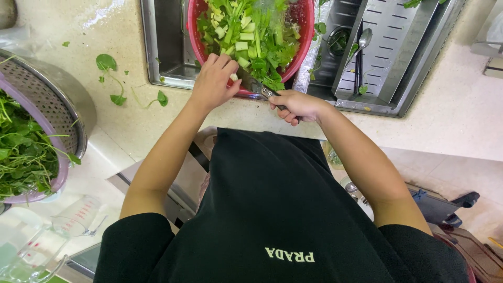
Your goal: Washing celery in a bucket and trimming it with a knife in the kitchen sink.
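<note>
Sitting in the sink (167, 52): red bowl (304, 31) heaped with chopped greens (251, 36), top cut off. Left hand (214, 84) lying loosely open on its rim; right hand (297, 106) gripping a knife (259, 88), blade mostly hidden. Resting on the desk (450, 115): colander (63, 99) of leaves (23, 152), half out of frame.

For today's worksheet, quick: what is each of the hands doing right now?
Left hand: curled over the red bowl rim, touching chopped greens.
Right hand: closed on a knife handle.

The red basin (303, 31) is cut off by the top edge; the knife (258, 87) blade is mostly hidden behind greens (251, 36).
</note>
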